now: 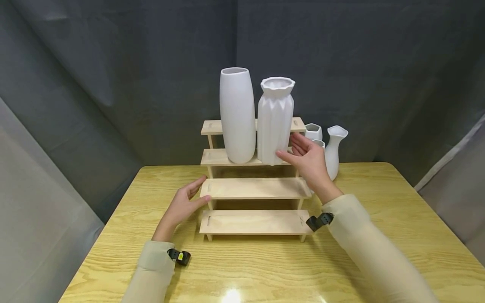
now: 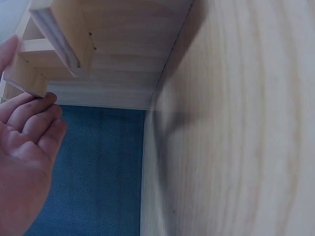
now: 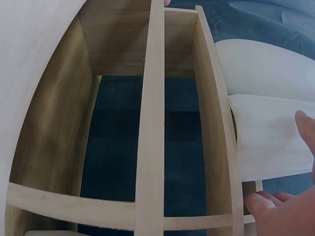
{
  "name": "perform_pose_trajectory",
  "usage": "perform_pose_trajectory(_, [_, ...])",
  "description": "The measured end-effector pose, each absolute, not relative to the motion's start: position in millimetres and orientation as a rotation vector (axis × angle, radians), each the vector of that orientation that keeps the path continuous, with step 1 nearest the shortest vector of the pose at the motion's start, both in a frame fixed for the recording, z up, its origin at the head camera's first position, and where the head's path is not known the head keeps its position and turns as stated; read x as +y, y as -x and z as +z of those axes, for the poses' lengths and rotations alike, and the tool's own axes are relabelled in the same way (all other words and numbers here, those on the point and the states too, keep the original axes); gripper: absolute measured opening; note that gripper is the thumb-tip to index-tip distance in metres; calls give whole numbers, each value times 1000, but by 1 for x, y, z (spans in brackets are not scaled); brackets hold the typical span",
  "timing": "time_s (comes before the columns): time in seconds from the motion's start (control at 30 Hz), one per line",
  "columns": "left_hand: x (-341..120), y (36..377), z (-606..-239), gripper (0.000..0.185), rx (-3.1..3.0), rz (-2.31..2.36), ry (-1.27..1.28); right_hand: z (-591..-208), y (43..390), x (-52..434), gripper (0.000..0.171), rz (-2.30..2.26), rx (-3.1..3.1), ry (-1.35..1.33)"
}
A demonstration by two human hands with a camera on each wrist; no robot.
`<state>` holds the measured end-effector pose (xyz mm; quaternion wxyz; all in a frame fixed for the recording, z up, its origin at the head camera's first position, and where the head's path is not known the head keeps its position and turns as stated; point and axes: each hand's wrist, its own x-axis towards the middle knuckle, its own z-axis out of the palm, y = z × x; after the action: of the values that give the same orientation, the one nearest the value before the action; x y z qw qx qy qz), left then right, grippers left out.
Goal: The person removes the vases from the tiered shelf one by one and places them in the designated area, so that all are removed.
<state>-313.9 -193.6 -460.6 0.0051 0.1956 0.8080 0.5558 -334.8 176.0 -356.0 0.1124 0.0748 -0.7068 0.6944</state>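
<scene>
Left hand (image 1: 183, 205) pinches the stand (image 1: 257, 188) at nine o'clock. Right hand (image 1: 310, 162), loosely spread, flanks the fluted vase (image 1: 275, 122) at four o'clock.

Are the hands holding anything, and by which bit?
The left hand holds the wooden stand by the left end of its second-lowest shelf. The right hand is low beside the ridged vase; I can't tell if it grips.

Glare flares off the desk (image 1: 246, 269) at six o'clock in the bright head view, the pleated vase (image 1: 275, 122) pale against dark cloth (image 1: 170, 84); both wrist views sit dim and bluish, a soft shadow crossing the left's middle.
</scene>
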Motion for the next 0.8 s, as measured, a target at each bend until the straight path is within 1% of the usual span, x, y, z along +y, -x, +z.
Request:
perform_pose_trajectory(0.43, [-194,315,-462,72,2537,1735,-623,-357,344,171,86,1971,-2121,-228])
perform_pose_trajectory(0.57, [-194,315,-462,72,2538,1736,-620,-357,348,169,84,1962,-2124,-255])
perform_pose_trajectory(0.8, [-194,314,-461,72,2539,1733,-614,-355,350,163,74,1948,-2114,-314])
